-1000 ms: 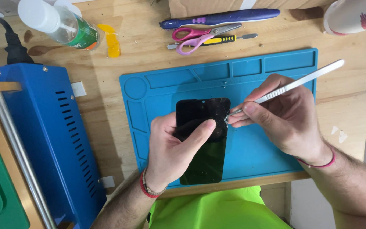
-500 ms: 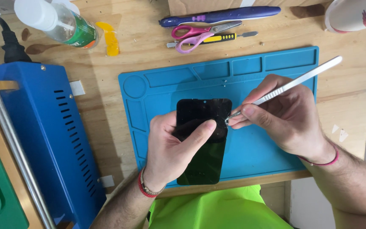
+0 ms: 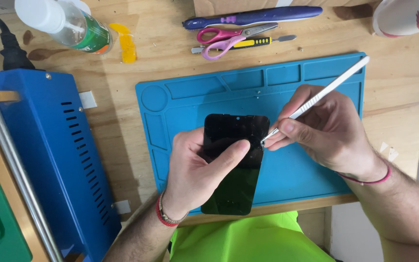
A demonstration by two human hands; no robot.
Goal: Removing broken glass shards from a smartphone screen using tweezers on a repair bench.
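Looking down, we see our left hand (image 3: pixel 195 177) pinning a flat black glass phone screen (image 3: pixel 233 160) onto a blue silicone work mat (image 3: pixel 316 179), thumb across the glass. Our right hand (image 3: pixel 328 128) grips a slim silver metal scalpel handle (image 3: pixel 326 92) like a pen, its tip touching the screen's right edge. Pink-handled scissors (image 3: pixel 226 41) lie beyond the mat on the wooden table (image 3: pixel 166 53).

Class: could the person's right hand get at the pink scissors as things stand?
Probably not at once: the right hand holds a metal tool at the phone screen. The pink scissors lie uncovered beyond the mat.
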